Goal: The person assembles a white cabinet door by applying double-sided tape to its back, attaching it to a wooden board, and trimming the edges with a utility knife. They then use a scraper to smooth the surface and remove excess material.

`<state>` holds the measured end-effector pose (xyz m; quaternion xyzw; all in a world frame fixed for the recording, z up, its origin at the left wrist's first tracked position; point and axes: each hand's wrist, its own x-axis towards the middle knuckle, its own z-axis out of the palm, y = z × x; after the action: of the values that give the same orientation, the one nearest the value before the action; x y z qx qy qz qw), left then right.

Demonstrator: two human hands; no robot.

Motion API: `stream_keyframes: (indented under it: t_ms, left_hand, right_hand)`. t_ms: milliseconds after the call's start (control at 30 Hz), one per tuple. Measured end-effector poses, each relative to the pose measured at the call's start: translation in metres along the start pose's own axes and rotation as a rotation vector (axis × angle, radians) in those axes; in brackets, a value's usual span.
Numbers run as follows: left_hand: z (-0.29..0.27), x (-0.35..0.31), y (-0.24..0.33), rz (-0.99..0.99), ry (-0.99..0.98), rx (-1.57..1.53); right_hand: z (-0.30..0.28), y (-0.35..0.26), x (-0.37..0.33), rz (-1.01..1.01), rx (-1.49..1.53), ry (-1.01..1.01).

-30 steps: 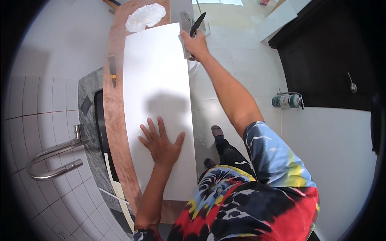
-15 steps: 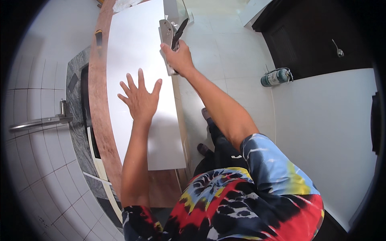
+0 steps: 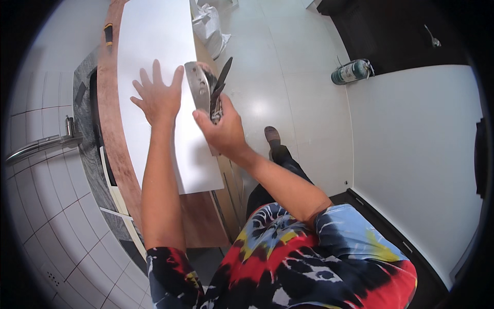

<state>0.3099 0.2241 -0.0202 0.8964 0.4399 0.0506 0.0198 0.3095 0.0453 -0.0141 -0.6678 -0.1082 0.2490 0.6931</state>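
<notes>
A long white board point(image 3: 154, 31) lies lengthwise on a reddish-brown wooden bench point(image 3: 110, 87). My left hand point(image 3: 158, 100) rests palm down on the board's face, fingers spread, with nothing in it. At the board's right edge, my right hand point(image 3: 226, 129) is wrapped round a silver metal hand plane point(image 3: 198, 87) with a black part sticking out to the right. The plane lies on its side, one metal cheek facing up and my thumb near it. My palm and fingers hide much of the plane's lower part, and its contact with the edge is partly hidden.
A black-and-yellow tool handle point(image 3: 108, 35) lies at the bench's far left. White plastic bags point(image 3: 208, 23) stand beyond the right edge. A faucet point(image 3: 41, 147) juts from the tiled wall on the left. To the right, a green fire extinguisher point(image 3: 352, 72) sits by a dark door.
The hand plane in my right hand has moved toward me along the board's right edge. My left hand stays spread on the board. The view has shifted, and my feet have moved.
</notes>
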Motion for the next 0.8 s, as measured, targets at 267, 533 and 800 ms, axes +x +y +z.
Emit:
stream_keyframes:
  t_ms: [267,533,800]
  left_hand:
    - [0.005,0.003,-0.002,-0.045,-0.019,0.005]
    - [0.002,0.0,-0.001,-0.045,-0.042,0.01]
    - [0.008,0.004,-0.005,-0.025,-0.033,0.021]
  right_hand:
    - [-0.024,0.032,-0.132,0.081,-0.116,-0.03]
    - [-0.033,0.036,-0.162,0.136,-0.033,-0.096]
    - [-0.018,0.024,-0.07,0.11,-0.114,-0.058]
